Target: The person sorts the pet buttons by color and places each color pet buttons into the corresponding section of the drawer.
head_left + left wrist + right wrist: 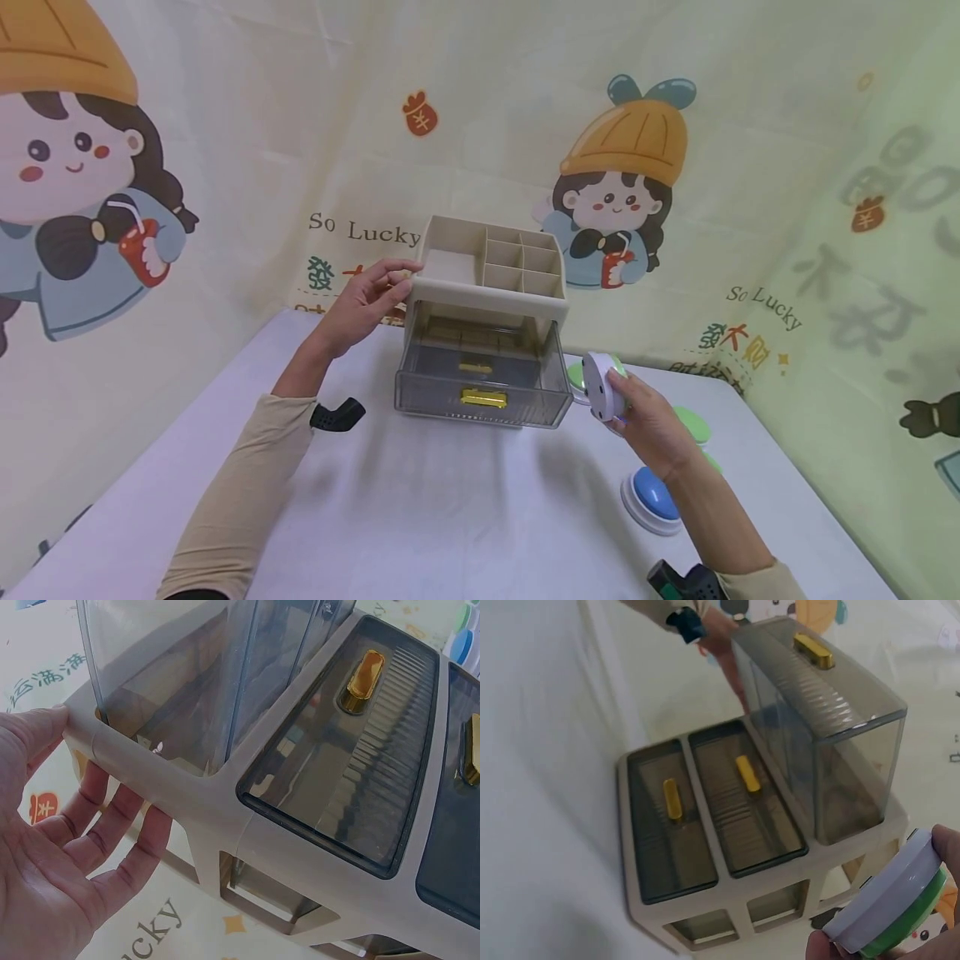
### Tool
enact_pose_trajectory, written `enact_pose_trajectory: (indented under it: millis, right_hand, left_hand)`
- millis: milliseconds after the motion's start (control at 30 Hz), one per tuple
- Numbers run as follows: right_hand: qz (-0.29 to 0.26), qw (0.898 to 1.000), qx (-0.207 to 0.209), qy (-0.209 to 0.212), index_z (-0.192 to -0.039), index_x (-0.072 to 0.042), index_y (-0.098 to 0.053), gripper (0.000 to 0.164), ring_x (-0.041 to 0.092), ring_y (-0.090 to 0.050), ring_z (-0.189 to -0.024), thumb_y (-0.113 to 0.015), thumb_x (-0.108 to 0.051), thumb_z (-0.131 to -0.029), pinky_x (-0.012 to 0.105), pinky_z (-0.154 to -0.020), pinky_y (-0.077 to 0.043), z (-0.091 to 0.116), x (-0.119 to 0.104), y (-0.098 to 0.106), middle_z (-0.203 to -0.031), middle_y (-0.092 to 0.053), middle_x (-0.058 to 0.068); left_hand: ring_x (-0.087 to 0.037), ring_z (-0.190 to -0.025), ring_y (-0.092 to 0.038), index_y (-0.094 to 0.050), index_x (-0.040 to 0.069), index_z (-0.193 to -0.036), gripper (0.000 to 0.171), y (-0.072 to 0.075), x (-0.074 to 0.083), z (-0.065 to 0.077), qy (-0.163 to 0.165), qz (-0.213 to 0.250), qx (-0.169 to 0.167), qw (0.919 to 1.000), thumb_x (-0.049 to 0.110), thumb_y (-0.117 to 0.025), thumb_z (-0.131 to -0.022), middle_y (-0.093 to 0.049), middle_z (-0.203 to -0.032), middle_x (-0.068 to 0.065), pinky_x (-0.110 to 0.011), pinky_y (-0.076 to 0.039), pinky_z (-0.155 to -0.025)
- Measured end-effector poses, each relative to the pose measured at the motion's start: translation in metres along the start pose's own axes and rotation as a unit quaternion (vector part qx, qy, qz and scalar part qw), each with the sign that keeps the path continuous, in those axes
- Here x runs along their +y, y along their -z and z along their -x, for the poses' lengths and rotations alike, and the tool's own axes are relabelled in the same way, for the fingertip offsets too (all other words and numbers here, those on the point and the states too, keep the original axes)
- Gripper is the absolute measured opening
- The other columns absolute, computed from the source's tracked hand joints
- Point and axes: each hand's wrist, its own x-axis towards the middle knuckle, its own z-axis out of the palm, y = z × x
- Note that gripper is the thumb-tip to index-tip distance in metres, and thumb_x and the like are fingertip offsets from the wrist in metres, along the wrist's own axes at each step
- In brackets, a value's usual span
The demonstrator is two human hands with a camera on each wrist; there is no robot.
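Observation:
A beige desktop drawer organizer (491, 293) stands on the white table, its top smoky see-through drawer (435, 398) pulled out. The lower drawers, with gold handles, are closed in the right wrist view. My left hand (360, 308) grips the organizer's upper left front edge; in the left wrist view the thumb lies on one side of the frame (161, 784) and the fingers on the other. To the right of the open drawer, my right hand (656, 425) holds a round white push button (889, 896) with a green top, tilted on its side. The drawer's interior shows no item.
On the right part of the table lie a blue-topped push button (655, 493) and green-topped ones (693, 424), partly hidden by my right forearm. Another green button (576, 375) sits beside the organizer. Open compartments (521, 260) form the organizer's top. A printed curtain hangs close behind.

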Motion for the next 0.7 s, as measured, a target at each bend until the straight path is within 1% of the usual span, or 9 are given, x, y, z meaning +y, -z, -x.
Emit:
enact_pose_trajectory:
  millis: [100, 167, 333, 467, 533, 600, 633, 700]
  right_hand:
    - [0.005, 1.000, 0.001, 0.006, -0.161, -0.011, -0.019, 0.070, 0.028, -0.022, -0.142, -0.047, -0.046, -0.107, 0.055, -0.122, -0.016, 0.003, -0.007, -0.002, -0.155, -0.027, 0.008]
    - [0.017, 1.000, 0.003, 0.013, -0.163, -0.011, -0.015, 0.072, 0.029, -0.021, -0.143, -0.047, -0.045, -0.107, 0.054, -0.122, -0.017, 0.004, -0.010, -0.004, -0.158, -0.024, 0.010]
    - [0.057, 0.997, 0.022, 0.040, -0.165, -0.011, -0.010, 0.076, 0.027, -0.024, -0.141, -0.050, -0.040, -0.107, 0.045, -0.118, -0.025, 0.007, -0.016, -0.007, -0.161, -0.020, 0.013]
    - [0.095, 0.992, 0.056, 0.064, -0.165, -0.012, -0.014, 0.077, 0.024, -0.031, -0.137, -0.056, -0.039, -0.105, 0.033, -0.113, -0.034, 0.009, -0.020, -0.008, -0.160, -0.024, 0.012]
    - [0.120, 0.987, 0.077, 0.076, -0.164, -0.014, -0.018, 0.077, 0.023, -0.034, -0.135, -0.059, -0.039, -0.104, 0.030, -0.110, -0.037, 0.010, -0.023, -0.009, -0.159, -0.028, 0.010]
    - [0.145, 0.980, 0.103, 0.086, -0.164, -0.017, -0.020, 0.078, 0.024, -0.035, -0.137, -0.062, -0.040, -0.102, 0.034, -0.112, -0.037, 0.011, -0.025, -0.010, -0.160, -0.031, 0.009]
    - [0.157, 0.977, 0.115, 0.091, -0.164, -0.019, -0.021, 0.079, 0.025, -0.035, -0.139, -0.063, -0.041, -0.101, 0.038, -0.115, -0.037, 0.012, -0.027, -0.011, -0.161, -0.031, 0.008]
    - [0.178, 0.969, 0.136, 0.106, -0.164, -0.021, -0.023, 0.080, 0.027, -0.034, -0.142, -0.066, -0.041, -0.099, 0.046, -0.115, -0.036, 0.014, -0.029, -0.014, -0.161, -0.033, 0.008]
  left_hand:
    - [-0.026, -0.108, -0.061, -0.055, 0.013, -0.142, 0.037, 0.000, 0.000, 0.000, 0.000, 0.000, 0.000, 1.0000, 0.019, -0.057, -0.106, -0.056, -0.115, -0.012, -0.045, -0.057, -0.091]
    - [-0.027, -0.108, -0.061, -0.055, 0.013, -0.142, 0.037, 0.000, 0.000, 0.000, 0.001, 0.000, 0.000, 1.0000, 0.019, -0.057, -0.106, -0.056, -0.115, -0.012, -0.046, -0.057, -0.091]
    - [-0.027, -0.108, -0.060, -0.054, 0.011, -0.143, 0.037, 0.000, 0.000, 0.000, 0.002, 0.000, 0.000, 1.0000, 0.019, -0.057, -0.106, -0.057, -0.117, -0.012, -0.042, -0.057, -0.089]
    - [-0.026, -0.108, -0.060, -0.053, 0.008, -0.143, 0.038, 0.000, -0.001, -0.001, 0.001, 0.000, -0.001, 1.0000, 0.019, -0.057, -0.106, -0.057, -0.116, -0.012, -0.040, -0.057, -0.089]
    - [-0.026, -0.108, -0.060, -0.053, 0.008, -0.143, 0.038, 0.000, -0.001, -0.001, 0.000, -0.001, 0.000, 1.0000, 0.019, -0.057, -0.106, -0.057, -0.115, -0.012, -0.042, -0.057, -0.089]
    - [-0.026, -0.107, -0.060, -0.053, 0.008, -0.143, 0.038, 0.000, -0.001, -0.001, -0.001, -0.001, 0.000, 1.0000, 0.019, -0.057, -0.106, -0.057, -0.114, -0.012, -0.045, -0.057, -0.090]
    - [-0.026, -0.106, -0.060, -0.053, 0.008, -0.143, 0.038, 0.000, -0.001, -0.001, -0.001, -0.001, 0.000, 1.0000, 0.019, -0.057, -0.106, -0.057, -0.114, -0.012, -0.046, -0.057, -0.090]
    - [-0.026, -0.106, -0.060, -0.053, 0.008, -0.143, 0.038, 0.001, -0.002, -0.001, -0.001, 0.001, -0.001, 1.0000, 0.019, -0.057, -0.106, -0.057, -0.114, -0.011, -0.046, -0.057, -0.090]
